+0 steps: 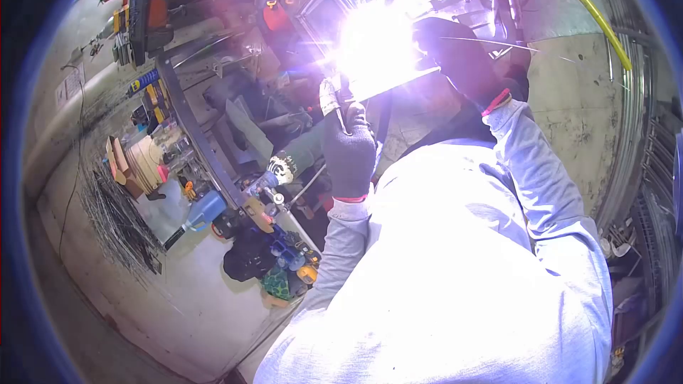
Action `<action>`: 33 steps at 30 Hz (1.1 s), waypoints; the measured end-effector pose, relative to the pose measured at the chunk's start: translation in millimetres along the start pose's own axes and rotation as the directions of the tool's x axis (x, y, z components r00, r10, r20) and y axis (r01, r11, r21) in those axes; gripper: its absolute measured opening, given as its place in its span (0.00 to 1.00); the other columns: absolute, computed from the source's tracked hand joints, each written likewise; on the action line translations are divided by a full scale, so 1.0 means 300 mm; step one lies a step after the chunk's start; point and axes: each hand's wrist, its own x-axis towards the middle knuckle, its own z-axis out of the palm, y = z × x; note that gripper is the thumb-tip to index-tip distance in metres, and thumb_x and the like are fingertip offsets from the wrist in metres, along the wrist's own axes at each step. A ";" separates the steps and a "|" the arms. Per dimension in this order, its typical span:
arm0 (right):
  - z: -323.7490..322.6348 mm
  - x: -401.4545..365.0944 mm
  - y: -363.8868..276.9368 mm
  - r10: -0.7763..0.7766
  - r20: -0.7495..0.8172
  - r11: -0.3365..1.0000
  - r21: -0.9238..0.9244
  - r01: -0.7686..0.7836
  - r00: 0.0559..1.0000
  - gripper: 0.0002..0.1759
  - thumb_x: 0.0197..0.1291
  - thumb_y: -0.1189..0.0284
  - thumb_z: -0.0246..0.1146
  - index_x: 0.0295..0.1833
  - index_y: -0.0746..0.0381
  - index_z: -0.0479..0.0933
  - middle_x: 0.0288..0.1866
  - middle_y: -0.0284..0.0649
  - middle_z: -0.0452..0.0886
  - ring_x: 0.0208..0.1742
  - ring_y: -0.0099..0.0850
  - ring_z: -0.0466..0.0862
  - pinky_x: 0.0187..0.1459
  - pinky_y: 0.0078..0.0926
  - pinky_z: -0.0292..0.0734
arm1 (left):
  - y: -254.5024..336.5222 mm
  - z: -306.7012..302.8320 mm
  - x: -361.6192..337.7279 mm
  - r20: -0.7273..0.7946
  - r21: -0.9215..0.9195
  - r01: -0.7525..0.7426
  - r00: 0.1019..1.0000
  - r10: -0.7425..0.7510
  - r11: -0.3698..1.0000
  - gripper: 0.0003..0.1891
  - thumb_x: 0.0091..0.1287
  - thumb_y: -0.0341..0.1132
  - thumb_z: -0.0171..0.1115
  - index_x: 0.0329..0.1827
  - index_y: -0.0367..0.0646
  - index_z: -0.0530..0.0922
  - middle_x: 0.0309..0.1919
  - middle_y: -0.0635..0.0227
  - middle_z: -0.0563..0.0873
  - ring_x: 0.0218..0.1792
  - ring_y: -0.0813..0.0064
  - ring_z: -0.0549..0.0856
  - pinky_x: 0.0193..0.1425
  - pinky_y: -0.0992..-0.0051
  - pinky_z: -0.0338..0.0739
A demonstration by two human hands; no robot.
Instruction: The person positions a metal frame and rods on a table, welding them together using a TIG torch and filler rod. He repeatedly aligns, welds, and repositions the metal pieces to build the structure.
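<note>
Pale grey sweatshirt fabric [455,263], bleached by glare, fills the near middle. Beyond it, a blinding white-violet arc [377,43] burns at the far centre, with a straight, brightly lit metal strip [400,84] at its near edge. The left hand [350,153], in a dark knit glove, is by the strip's left end; its fingers look bent and close together, but whether they clamp the metal I cannot tell. The right hand [466,60], in a dark glove with a red cuff edge, is beside the strip's right end, its grip lost in shadow and glare. A thin straight rod [491,43] extends rightward from it.

For good work here, I would judge, steady wrists, an even gap at the arc, shielded eyes and fingertips well clear of the heat matter most.

On the left, a blue plastic bottle [206,210] with a dark nozzle lies tilted; its fill cannot be read. Farther left, an open brown cardboard box [122,171] sits against cream-coloured round stock [146,163], its contents unclear. Loose thin metal rods [117,213] are scattered beside it.
</note>
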 end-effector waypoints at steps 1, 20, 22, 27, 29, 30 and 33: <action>-0.019 0.008 -0.031 -0.074 0.076 0.997 -0.018 0.076 0.994 0.18 0.68 0.73 0.70 0.61 0.64 0.84 0.57 0.41 0.89 0.64 0.33 0.87 0.58 0.34 0.85 | -0.006 -0.005 0.003 0.004 0.034 0.039 0.999 -0.039 0.999 0.34 0.82 0.30 0.60 0.89 0.40 0.60 0.38 0.62 0.85 0.26 0.76 0.79 0.33 0.69 0.76; 0.007 0.039 -0.287 0.441 0.110 0.800 0.401 -0.446 0.891 0.18 0.80 0.66 0.65 0.64 0.68 0.81 0.52 0.44 0.92 0.50 0.32 0.94 0.48 0.29 0.90 | -0.095 -0.016 0.024 -0.066 0.240 -0.073 0.994 0.091 0.968 0.15 0.80 0.37 0.62 0.59 0.33 0.82 0.31 0.47 0.85 0.32 0.45 0.85 0.38 0.53 0.75; 0.009 0.043 -0.276 0.441 0.125 0.798 0.398 -0.452 0.889 0.18 0.80 0.65 0.65 0.64 0.68 0.81 0.52 0.44 0.92 0.50 0.32 0.94 0.48 0.29 0.90 | -0.092 -0.014 0.020 -0.075 0.254 -0.065 0.993 0.086 0.965 0.14 0.80 0.37 0.63 0.57 0.33 0.83 0.31 0.48 0.85 0.31 0.46 0.85 0.38 0.53 0.75; 0.017 0.041 -0.294 0.444 0.101 0.790 0.425 -0.442 0.890 0.16 0.79 0.67 0.66 0.61 0.68 0.83 0.48 0.41 0.92 0.46 0.30 0.93 0.46 0.28 0.90 | -0.063 0.008 0.013 -0.110 0.281 -0.097 0.985 0.133 0.955 0.14 0.80 0.36 0.63 0.57 0.32 0.83 0.32 0.48 0.86 0.32 0.47 0.86 0.38 0.53 0.76; 0.021 0.039 -0.290 0.449 0.067 0.777 0.463 -0.427 0.891 0.14 0.77 0.69 0.67 0.57 0.68 0.84 0.44 0.39 0.92 0.42 0.28 0.93 0.43 0.27 0.90 | -0.035 0.009 0.002 -0.105 0.334 -0.059 0.989 0.100 0.941 0.14 0.80 0.36 0.64 0.57 0.32 0.83 0.33 0.47 0.87 0.34 0.48 0.87 0.39 0.54 0.76; 0.011 0.035 -0.277 0.410 0.110 0.793 0.447 -0.413 0.906 0.16 0.78 0.68 0.67 0.63 0.67 0.82 0.49 0.40 0.91 0.47 0.29 0.93 0.47 0.28 0.90 | -0.020 0.009 -0.005 -0.072 0.295 -0.065 0.993 0.090 0.953 0.17 0.81 0.36 0.64 0.63 0.32 0.81 0.37 0.46 0.88 0.37 0.48 0.88 0.42 0.55 0.78; -0.029 -0.057 0.115 0.276 0.115 0.602 0.753 -0.265 0.954 0.18 0.82 0.73 0.60 0.71 0.65 0.81 0.67 0.43 0.85 0.67 0.29 0.86 0.58 0.27 0.89 | -0.064 0.029 -0.005 -0.037 0.391 -0.326 0.929 0.369 0.861 0.33 0.81 0.30 0.61 0.87 0.36 0.63 0.54 0.45 0.91 0.47 0.53 0.93 0.53 0.58 0.85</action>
